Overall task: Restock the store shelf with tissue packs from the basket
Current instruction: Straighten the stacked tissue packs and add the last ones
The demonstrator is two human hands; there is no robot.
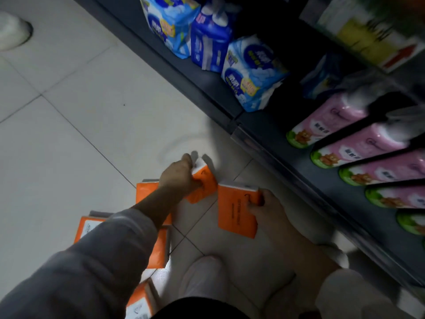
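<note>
Both hands gathering tissue packs off the floor for shelving.
Beside the dark grey metal shelf [202, 88], on glossy pale floor tiles [80, 111] near its front edge, the left hand [179, 178] clasps one flat, soft orange plastic-wrapped tissue pack [207, 181]; the right hand [269, 208] grips a second orange pack [236, 212] just beside. Next, probably, lifting both into a shelf gap.

The shelf [322, 187] is set along the right, with the floor [92, 134] to its left. On its far part three bags [250, 72] are stood side by side; on its near part a row of packs [358, 146] is laid. Before the shelf, a left pack [204, 180] is held in the left hand [181, 178], and a right pack [236, 212] just beside it in the right hand [269, 208]. More floor packs [143, 192] are spread under the left arm. A shoe [12, 31] is placed far left.
</note>
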